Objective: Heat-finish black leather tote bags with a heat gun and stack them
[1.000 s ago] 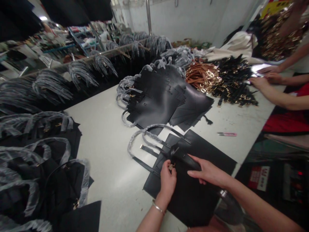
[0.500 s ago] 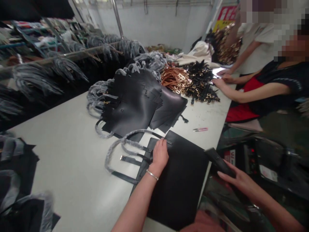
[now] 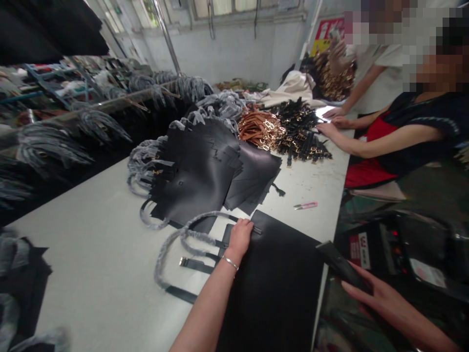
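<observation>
My left hand (image 3: 240, 240), fingers curled, presses on the end of a black bag handle (image 3: 229, 215) over a black leather panel (image 3: 278, 278). The handle's loop, wrapped in clear plastic, spreads leftward onto the table. Beside it a short black strap with a metal buckle (image 3: 182, 262) sticks out. Past the table's right edge, my right hand (image 3: 379, 293) is closed around a long black piece (image 3: 344, 266) with a flat, blunt end; its exact kind cannot be made out. Its lower part runs down below the hand.
Stacked black panels with wrapped handles (image 3: 198, 166) lie ahead on the white table (image 3: 110, 254). Behind them are brown straps (image 3: 256, 128) and black straps (image 3: 298, 129) with gold buckles. Pink-handled thread snips (image 3: 306, 206) lie rightward. Co-workers (image 3: 414, 132) work at the right edge.
The view has tilted up a little, so the table things appear lower. My left hand stays on the handle; my right hand, still holding the black piece, appears slightly lower and farther right.
</observation>
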The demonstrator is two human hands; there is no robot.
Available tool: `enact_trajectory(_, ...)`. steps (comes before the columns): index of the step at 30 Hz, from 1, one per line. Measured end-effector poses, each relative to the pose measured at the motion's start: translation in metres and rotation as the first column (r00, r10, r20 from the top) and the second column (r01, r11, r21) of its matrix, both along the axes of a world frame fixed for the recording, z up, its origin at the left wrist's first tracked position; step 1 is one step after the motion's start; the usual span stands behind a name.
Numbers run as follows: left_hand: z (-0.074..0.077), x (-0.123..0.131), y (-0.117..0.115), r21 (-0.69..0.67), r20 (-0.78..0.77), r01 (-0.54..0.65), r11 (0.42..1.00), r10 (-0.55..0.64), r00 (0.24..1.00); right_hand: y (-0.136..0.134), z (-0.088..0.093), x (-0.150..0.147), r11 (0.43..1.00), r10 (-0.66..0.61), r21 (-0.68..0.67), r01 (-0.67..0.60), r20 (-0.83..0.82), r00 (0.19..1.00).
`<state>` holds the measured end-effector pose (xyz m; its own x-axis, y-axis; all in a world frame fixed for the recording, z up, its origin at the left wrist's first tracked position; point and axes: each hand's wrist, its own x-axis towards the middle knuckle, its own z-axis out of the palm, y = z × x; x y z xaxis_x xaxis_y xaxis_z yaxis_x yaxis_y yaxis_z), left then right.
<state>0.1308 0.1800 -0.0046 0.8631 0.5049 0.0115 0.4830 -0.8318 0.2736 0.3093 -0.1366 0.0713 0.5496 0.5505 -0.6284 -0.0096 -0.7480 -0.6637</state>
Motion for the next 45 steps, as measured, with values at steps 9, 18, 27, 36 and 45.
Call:
enact_trajectory(9, -0.003, 0.011, 0.018, 0.021, -0.103, 0.4, 0.916, -0.396, 0.913, 0.054, -0.018, -0.019, 0.991, 0.09, 0.115, -0.074, -0.14, 0.986)
enact_trajectory(18, -0.018, 0.023, 0.027, -0.025, -0.072, 0.264, 0.964, -0.265, 0.962, 0.083, -0.005, -0.029, 0.997, 0.029, 0.08, -0.016, -0.164, 0.986)
enact_trajectory(27, -0.021, 0.011, 0.035, -0.187, 0.127, -0.101, 0.977, 0.126, 0.984, 0.079, -0.027, -0.029, 0.989, 0.129, 0.085, -0.118, -0.132, 0.983)
enact_trajectory(36, -0.035, -0.007, 0.036, -0.657, 0.338, 0.015, 0.753, 0.277, 0.9, 0.158, -0.022, -0.025, 0.928, 0.372, 0.095, -0.36, -0.213, 0.903)
enact_trajectory(45, -0.029, -0.007, 0.043, -0.641, 0.299, 0.003, 0.768, 0.246, 0.922, 0.222, -0.014, -0.024, 0.938, 0.342, 0.15, -0.314, -0.237, 0.909)
